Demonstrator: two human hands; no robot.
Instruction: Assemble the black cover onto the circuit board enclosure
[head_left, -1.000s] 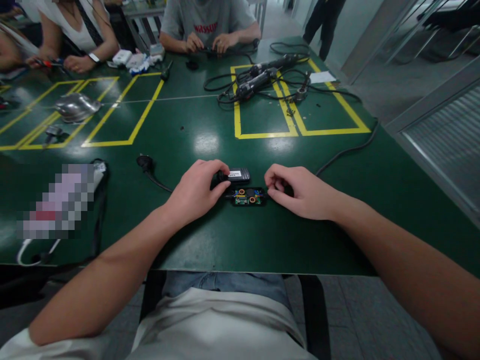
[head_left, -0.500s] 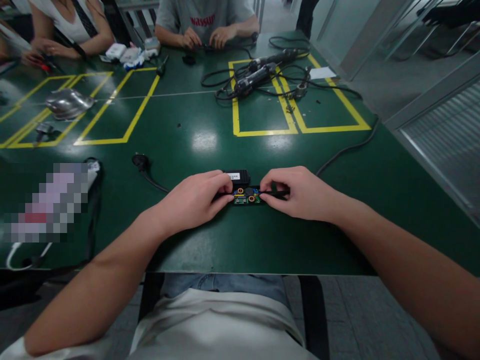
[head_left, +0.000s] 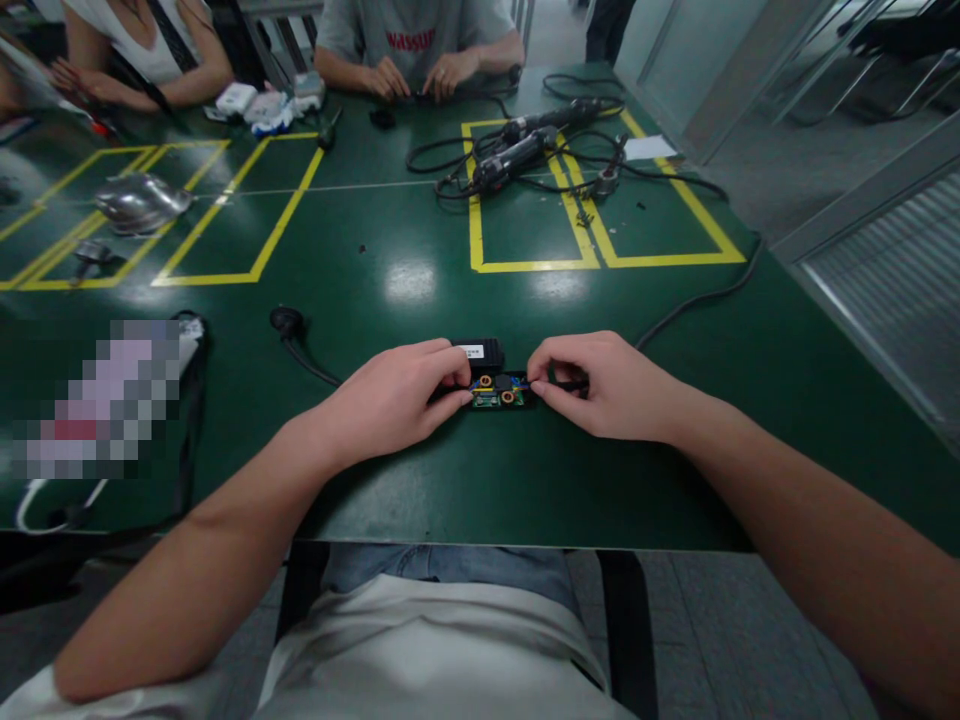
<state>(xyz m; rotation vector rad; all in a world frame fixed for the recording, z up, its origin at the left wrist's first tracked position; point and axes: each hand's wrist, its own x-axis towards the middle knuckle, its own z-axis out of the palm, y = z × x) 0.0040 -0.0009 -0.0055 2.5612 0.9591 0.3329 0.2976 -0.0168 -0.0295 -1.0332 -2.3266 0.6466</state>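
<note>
A small circuit board (head_left: 496, 393) with copper coils and coloured wires lies in a black casing on the green table, just in front of me. My left hand (head_left: 397, 395) is closed in a pinch at the board's left end, where the black cable enters; the fingers hide most of that spot. At the opposite end, my right hand (head_left: 600, 385) pinches the black cable (head_left: 574, 387) between thumb and forefinger. Right behind the board rests a black ribbed cover (head_left: 489, 352) with a white label, partly hidden by my left fingers.
A plug (head_left: 288, 322) on a cable lies left of my hands. Further left is a blurred-out object (head_left: 105, 400) with a white cord. Black electric screwdrivers (head_left: 517, 158) with tangled cords lie at the back right. A shiny metal piece (head_left: 142, 204) sits back left. Two people work across the table.
My right fingertips have shifted slightly right, showing a little more of the board's right end. My left hand keeps its pinch. The whole view has moved a touch.
</note>
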